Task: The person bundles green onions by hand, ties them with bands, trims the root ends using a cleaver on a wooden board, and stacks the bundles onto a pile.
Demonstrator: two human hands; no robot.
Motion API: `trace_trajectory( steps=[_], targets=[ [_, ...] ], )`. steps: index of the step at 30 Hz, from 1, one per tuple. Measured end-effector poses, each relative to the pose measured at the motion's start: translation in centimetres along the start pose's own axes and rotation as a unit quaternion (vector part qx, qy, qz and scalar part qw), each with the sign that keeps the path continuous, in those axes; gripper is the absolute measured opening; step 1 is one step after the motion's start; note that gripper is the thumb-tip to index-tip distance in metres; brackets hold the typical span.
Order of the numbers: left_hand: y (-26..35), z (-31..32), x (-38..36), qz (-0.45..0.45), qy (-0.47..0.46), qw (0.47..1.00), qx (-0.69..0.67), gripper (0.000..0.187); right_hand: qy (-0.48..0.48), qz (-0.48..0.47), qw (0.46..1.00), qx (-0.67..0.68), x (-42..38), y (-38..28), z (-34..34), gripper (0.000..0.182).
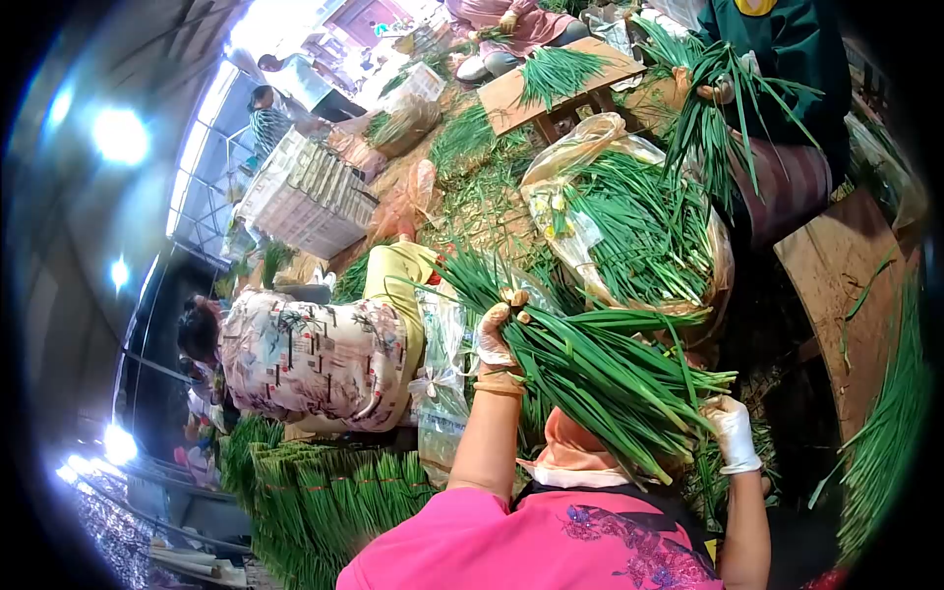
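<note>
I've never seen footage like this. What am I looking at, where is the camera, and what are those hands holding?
There is no machine here. A person wears a camera on the head, looking forward and down through a wide, rounded lens. The two gloved hands are that person's own. The left hand grips a bundle of long green stalks. The right hand touches its other end, though its grip is unclear. Beyond are a bag of more stalks and tied bunches. Other people sit nearby.

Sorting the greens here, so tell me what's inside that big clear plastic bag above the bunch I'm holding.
The plastic bag holds a loose heap of long green stalks, filling it to the open mouth. Whatever lies beneath that heap is covered.
</note>
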State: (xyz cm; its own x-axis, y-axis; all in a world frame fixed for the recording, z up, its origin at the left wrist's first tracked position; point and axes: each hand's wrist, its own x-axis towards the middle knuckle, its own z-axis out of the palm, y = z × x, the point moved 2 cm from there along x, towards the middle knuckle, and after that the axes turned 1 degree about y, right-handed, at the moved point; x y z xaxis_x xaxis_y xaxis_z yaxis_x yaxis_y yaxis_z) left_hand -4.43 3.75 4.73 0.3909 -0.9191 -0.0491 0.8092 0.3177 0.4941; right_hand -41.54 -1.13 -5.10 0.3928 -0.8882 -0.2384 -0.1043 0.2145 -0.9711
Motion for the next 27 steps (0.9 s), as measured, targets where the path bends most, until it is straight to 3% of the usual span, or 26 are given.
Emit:
trace_trajectory(
  steps=[1,3,5,6,7,8,9,10,11,12,13,14,15,16,17,19,21,22,23,25,27],
  targets=[
    [0.1,0.4,-0.1,-0.014,-0.002,1.0,0.0,0.021,0.014,-0.079,0.995,-0.051,-0.7,-1.5,0.2,0.01],
    [0.0,1.0,0.0,-0.047,-0.008,0.999,0.0,0.022,0.055,-0.246,0.925,-0.284,-1.4,-5.0,0.1,0.005],
    [0.4,-1.4,0.4,0.04,0.11,0.991,0.061,0.024,0.11,-0.129,0.966,-0.195,-1.7,-4.5,-0.4,0.005],
    [0.2,-1.6,0.4,0.067,0.136,0.986,0.074,0.022,0.149,-0.141,0.966,-0.156,-1.2,-3.0,-2.0,0.007],
    [0.3,-2.9,0.8,0.045,0.101,0.993,0.03,0.019,0.196,-0.147,0.962,-0.12,-0.9,-1.7,-4.5,0.009],
    [0.7,-3.8,1.0,0.172,0.122,0.951,0.227,0.017,0.239,-0.104,0.958,0.12,-0.8,-1.3,-7.0,0.015],
    [0.9,-4.7,0.9,0.036,0.136,0.99,0.029,0.014,0.321,-0.073,0.933,0.144,-0.9,3.3,-11.3,0.017],
    [0.4,-4.6,1.0,-0.059,0.04,0.992,-0.107,0.012,0.316,0.015,0.941,0.122,-1.9,5.9,-14.1,0.02],
    [0.3,-4.8,1.1,-0.07,0.053,0.991,-0.099,0.012,0.268,-0.04,0.959,0.078,-2.2,4.7,-12.9,0.033],
    [0.3,-4.7,0.6,-0.066,0.022,0.997,0.012,0.011,0.252,0.123,0.945,-0.17,-4.1,3.8,-12.6,0.044],
    [0.1,-5.9,1.0,-0.074,0.013,0.995,-0.063,0.012,0.218,0.146,0.946,-0.191,-5.3,1.0,-10.8,0.049],
    [0.1,-5.4,0.8,-0.072,0.034,0.993,-0.084,0.013,0.19,0.045,0.938,-0.286,-5.6,-1.3,-8.7,0.042],
    [0.1,-4.8,0.5,-0.065,0.054,0.991,-0.101,0.013,0.137,0.036,0.963,-0.23,-5.5,-3.2,-6.7,0.035],
    [0.4,-5.6,0.8,-0.058,0.055,0.991,-0.11,0.014,0.084,0.014,0.996,-0.025,-5.0,-1.7,-5.0,0.03],
    [0.6,-5.4,0.9,-0.046,0.08,0.994,-0.065,0.013,0.011,0.004,0.996,0.09,-4.1,0.0,-3.1,0.03],
    [-0.4,-2.6,0.2,-0.075,0.019,0.995,-0.059,0.013,-0.008,0.062,0.992,0.108,-3.5,-1.3,0.2,0.024],
    [-0.5,-2.0,0.5,-0.057,0.041,0.997,-0.028,0.014,0.057,0.083,0.991,0.09,-3.1,-0.1,1.6,0.016],
    [-0.4,-2.5,0.7,-0.059,0.042,0.997,-0.02,0.014,0.104,-0.043,0.993,-0.014,-3.4,0.2,1.2,0.01],
    [-0.4,-2.1,0.6,-0.062,0.045,0.997,-0.013,0.014,0.121,-0.162,0.946,-0.255,-4.5,-3.6,-0.1,0.011],
    [-0.4,-2.7,0.5,-0.105,0.008,0.994,-0.028,0.015,0.176,-0.228,0.887,-0.361,-5.0,-3.7,-2.3,0.018],
    [0.0,-3.4,0.5,0.009,0.121,0.992,0.026,0.016,0.183,-0.107,0.859,-0.465,-6.3,-1.7,-7.4,0.02]
  ],
)
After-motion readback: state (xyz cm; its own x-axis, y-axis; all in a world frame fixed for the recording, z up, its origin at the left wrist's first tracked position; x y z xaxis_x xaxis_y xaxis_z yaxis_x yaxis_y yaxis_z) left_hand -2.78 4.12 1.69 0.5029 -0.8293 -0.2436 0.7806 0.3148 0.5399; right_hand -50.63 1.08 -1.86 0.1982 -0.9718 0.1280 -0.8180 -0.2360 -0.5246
